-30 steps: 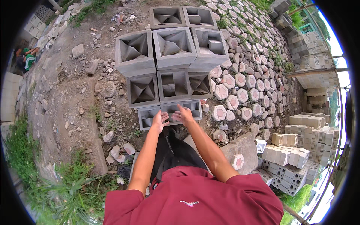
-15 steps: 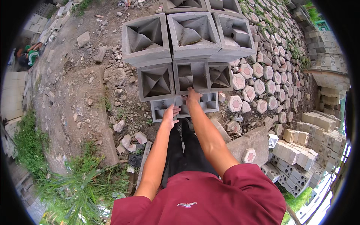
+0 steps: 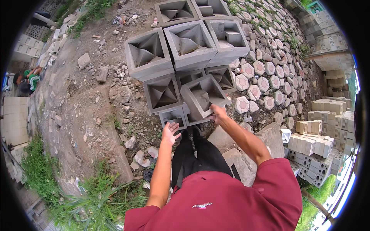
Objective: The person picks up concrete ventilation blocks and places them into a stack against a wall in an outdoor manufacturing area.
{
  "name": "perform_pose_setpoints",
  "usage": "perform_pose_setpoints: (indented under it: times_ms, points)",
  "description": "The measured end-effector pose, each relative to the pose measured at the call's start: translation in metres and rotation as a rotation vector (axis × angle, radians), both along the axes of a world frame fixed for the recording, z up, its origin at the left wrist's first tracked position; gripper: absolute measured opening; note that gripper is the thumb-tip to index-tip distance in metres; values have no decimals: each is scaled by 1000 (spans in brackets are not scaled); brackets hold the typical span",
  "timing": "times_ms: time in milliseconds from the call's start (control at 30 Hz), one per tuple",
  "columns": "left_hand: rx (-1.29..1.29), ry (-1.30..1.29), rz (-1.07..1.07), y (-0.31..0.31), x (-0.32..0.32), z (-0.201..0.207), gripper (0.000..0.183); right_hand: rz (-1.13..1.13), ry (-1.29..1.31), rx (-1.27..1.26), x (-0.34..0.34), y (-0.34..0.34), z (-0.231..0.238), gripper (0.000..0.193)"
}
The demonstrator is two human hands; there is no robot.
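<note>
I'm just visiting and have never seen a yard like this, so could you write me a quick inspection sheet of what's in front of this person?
Surface: bare dirt ground strewn with stones.
Job's things: grey hollow concrete block, tilted, lifted off the stack of grey hollow concrete blocks.
Clutter: loose rubble by the feet, broken slabs.
Grips: right hand holds the tilted block's lower edge; left hand is open, fingers spread, apart from the blocks.
Cables: nothing seen.
Surroundings: hexagonal paving stones on the right, stacked pale blocks, grass, another person crouching far left.
</note>
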State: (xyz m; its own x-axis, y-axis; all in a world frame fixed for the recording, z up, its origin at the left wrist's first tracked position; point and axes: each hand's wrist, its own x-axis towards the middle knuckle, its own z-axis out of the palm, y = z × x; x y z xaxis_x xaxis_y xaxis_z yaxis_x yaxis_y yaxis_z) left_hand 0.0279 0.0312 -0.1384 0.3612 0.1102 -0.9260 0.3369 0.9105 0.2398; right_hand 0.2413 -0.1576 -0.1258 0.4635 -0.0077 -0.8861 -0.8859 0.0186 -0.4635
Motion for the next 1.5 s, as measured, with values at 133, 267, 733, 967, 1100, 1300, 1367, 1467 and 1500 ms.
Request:
perform_pose_setpoints:
  times_ms: [133,267,733,967,1100,1300,1367,1467,1500]
  points:
    - [-111,-127,-129,-15,23,3,50,178,144,-11,-21,-74,77,28]
    - [-438,-371,-587,-79,60,13,59,282,193,-176,-54,-140,144,31]
    - [-657,-599,-787,-259,130,119,34,-188,-347,-483,-172,-292,318,72]
    - [-283,-615,-1096,-322,195,144,55,-976,-619,284,-147,-347,162,69]
    - [-217,-552,-1069,-384,221,150,53,-1137,-732,500,-117,-405,120,58]
    - [-99,-500,-1062,-471,255,207,52,-927,-721,333,-68,-499,220,60]
    - [-173,-493,-1109,-483,273,225,52,-825,-787,379,-59,-518,257,62]
    - [-240,-546,-1143,-497,300,237,54,-791,-740,220,-38,-539,281,67]
    - [-166,-558,-1133,-506,307,236,54,-812,-733,196,-28,-545,281,68]
